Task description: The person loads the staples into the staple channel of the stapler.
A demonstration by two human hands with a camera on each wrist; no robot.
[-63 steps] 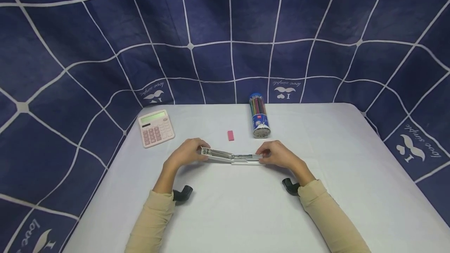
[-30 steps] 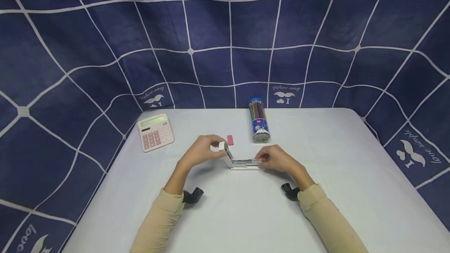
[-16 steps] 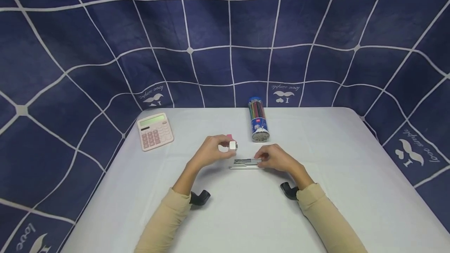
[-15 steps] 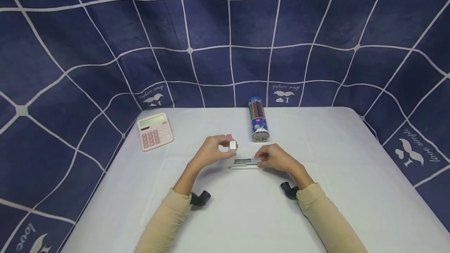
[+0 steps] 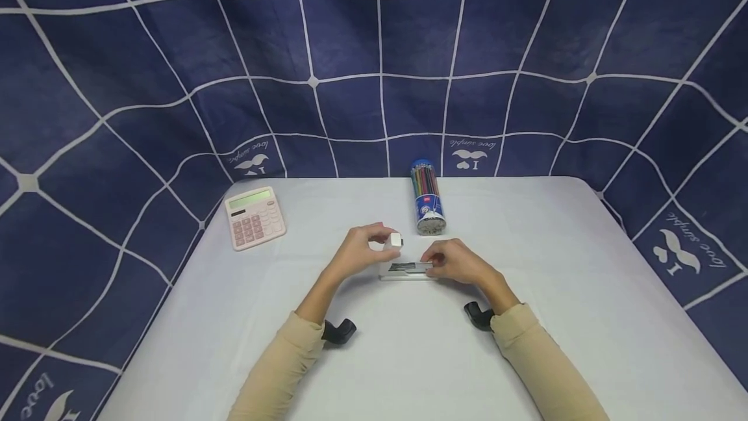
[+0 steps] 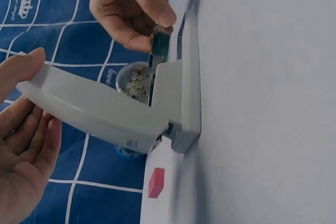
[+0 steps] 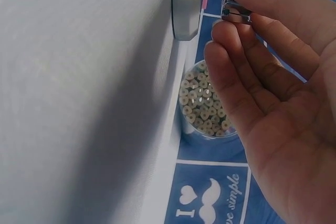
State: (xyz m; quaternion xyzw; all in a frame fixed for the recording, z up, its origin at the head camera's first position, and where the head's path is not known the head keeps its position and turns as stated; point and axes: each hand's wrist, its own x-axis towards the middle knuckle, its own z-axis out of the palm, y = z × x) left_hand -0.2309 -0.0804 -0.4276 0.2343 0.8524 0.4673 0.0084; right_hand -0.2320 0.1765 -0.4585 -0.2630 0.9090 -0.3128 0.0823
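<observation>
A white stapler (image 6: 100,106) sits on the table with its top arm swung up from the hinge. My left hand (image 5: 358,255) holds the free end of that arm between thumb and fingers, which shows as a white block in the head view. My right hand (image 5: 458,260) pinches the front end of the metal staple channel (image 6: 159,43), above the base (image 6: 191,72). In the right wrist view, the thumb and fingers meet at that metal end, while the base (image 7: 188,9) stands apart beside them. What lies inside the channel is unclear.
A pink eraser (image 6: 156,183) lies close behind the stapler, mostly hidden by my left hand in the head view. Behind it lies a clear tub of colored pencils (image 5: 429,203). A pink calculator (image 5: 255,218) rests at the far left. A blue patterned cloth (image 5: 350,51) hangs behind the white table.
My left hand has lifted the stapler's top arm from nearly flat on the left to steeply raised, moving it rightward. The right hand has stayed at the channel's front end.
</observation>
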